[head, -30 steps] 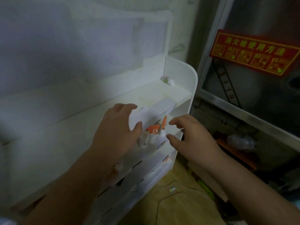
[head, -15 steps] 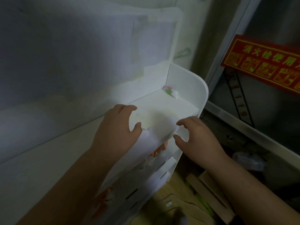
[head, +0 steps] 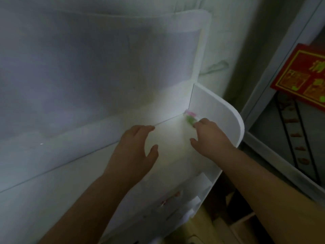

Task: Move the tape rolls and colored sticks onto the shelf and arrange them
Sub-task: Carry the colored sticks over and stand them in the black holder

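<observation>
The white shelf unit (head: 226, 120) stands against a pale wall, its top board washed out by glare. A small pink and green item (head: 189, 117) lies blurred in the top board's back right corner. My right hand (head: 210, 138) reaches over the board, its fingertips right at that item. My left hand (head: 135, 148) hovers over the board's middle, fingers stretched forward and thumb spread. Whether anything white lies between my hands is lost in the glare. On a lower tier, faint orange-red pieces (head: 175, 194) show through.
A red and yellow sign (head: 302, 76) hangs on a metal-framed cabinet (head: 274, 143) close to the shelf's right side. Cardboard pieces (head: 244, 221) and a yellowish surface (head: 198, 231) lie on the floor below. White label strips (head: 190, 203) front the lower tiers.
My view has risen from the lower tiers to the top board. Both hands moved up and back over it, and my right hand reached to the pink and green item in the corner.
</observation>
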Demonstrator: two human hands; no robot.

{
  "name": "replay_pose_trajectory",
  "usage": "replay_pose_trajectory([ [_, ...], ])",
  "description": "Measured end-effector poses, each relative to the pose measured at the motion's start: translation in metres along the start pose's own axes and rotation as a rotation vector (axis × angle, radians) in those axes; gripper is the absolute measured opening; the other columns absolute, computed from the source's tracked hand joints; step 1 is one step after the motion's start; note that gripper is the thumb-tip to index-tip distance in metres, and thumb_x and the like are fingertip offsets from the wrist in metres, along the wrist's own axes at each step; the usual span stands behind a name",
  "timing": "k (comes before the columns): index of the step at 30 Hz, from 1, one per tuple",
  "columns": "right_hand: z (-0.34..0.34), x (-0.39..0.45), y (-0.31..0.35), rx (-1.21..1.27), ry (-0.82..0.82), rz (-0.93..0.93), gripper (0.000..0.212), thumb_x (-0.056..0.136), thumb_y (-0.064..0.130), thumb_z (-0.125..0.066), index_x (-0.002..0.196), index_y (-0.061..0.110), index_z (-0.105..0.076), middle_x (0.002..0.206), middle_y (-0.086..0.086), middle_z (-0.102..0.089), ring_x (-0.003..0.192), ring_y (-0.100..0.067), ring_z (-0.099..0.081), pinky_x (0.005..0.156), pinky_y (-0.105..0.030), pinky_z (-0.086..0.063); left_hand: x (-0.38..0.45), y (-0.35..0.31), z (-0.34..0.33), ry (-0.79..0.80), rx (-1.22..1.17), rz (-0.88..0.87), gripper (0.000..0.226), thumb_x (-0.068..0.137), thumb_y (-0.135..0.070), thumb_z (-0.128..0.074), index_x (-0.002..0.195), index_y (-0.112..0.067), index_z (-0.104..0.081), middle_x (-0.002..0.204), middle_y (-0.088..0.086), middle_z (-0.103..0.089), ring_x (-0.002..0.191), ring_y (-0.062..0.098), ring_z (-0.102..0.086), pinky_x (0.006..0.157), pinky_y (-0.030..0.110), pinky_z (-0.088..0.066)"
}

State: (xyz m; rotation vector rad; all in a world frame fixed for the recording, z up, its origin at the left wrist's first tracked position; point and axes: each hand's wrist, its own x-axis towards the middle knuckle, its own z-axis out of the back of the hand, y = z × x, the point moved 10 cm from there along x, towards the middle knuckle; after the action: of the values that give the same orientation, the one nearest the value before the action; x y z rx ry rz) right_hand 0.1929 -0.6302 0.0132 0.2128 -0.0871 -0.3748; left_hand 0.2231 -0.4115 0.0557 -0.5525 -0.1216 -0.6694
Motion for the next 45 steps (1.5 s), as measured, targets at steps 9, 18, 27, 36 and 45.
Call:
replay_pose_trajectory([
  [9, -0.026, 0.075, -0.01, -0.135, 0.084, 0.106, 0.044, 0.094, 0.016, -0.054, 0.137, 0.006, -0.052, 0.138, -0.012, -0.052, 0.121, -0.028, -0.053, 0.102, -0.034, -0.043, 0.042, -0.023, -0.021, -0.043, 0.085, 0.082, 0.05, 0.093, -0.039, -0.058, 0.141, -0.03, -0.044, 0.139, -0.012, -0.045, 0.127, 0.005, -0.037, 0.101, 0.017, -0.024],
  [18, -0.03, 0.074, -0.008, -0.078, 0.096, 0.195, 0.048, 0.102, 0.024, -0.05, 0.145, 0.007, -0.037, 0.153, -0.008, -0.04, 0.136, -0.021, -0.045, 0.104, -0.034, -0.045, 0.061, -0.034, -0.04, -0.052, 0.118, 0.11, 0.052, 0.093, -0.038, -0.057, 0.142, -0.029, -0.043, 0.139, -0.009, -0.045, 0.129, 0.008, -0.037, 0.101, 0.017, -0.025],
  [27, -0.011, 0.025, -0.044, 0.415, -0.01, 0.07, 0.012, 0.091, 0.031, -0.067, 0.097, 0.026, -0.058, 0.096, 0.004, -0.064, 0.077, -0.011, -0.059, 0.074, -0.033, -0.056, 0.095, -0.035, -0.06, -0.035, 0.106, 0.113, 0.051, 0.093, -0.036, -0.059, 0.141, -0.025, -0.046, 0.139, -0.005, -0.049, 0.127, 0.013, -0.047, 0.104, 0.027, -0.038],
  [36, 0.011, -0.026, -0.086, 0.723, -0.037, -0.065, 0.018, 0.086, 0.037, -0.073, 0.093, 0.036, -0.056, 0.081, 0.013, -0.061, 0.077, 0.003, -0.057, 0.067, -0.024, -0.055, 0.16, -0.041, -0.138, 0.078, 0.047, 0.186, 0.039, 0.094, -0.046, -0.055, 0.123, -0.022, -0.06, 0.12, 0.0, -0.061, 0.108, 0.02, -0.06, 0.09, 0.03, -0.047],
  [45, 0.022, -0.033, -0.103, 0.761, -0.091, -0.04, 0.016, 0.086, 0.035, -0.073, 0.089, 0.036, -0.058, 0.082, 0.016, -0.062, 0.079, 0.001, -0.06, 0.066, -0.025, -0.055, 0.188, -0.042, -0.182, 0.093, 0.008, 0.376, 0.032, 0.081, -0.033, -0.062, 0.108, -0.016, -0.058, 0.105, 0.008, -0.065, 0.097, 0.031, -0.063, 0.08, 0.036, -0.053],
])
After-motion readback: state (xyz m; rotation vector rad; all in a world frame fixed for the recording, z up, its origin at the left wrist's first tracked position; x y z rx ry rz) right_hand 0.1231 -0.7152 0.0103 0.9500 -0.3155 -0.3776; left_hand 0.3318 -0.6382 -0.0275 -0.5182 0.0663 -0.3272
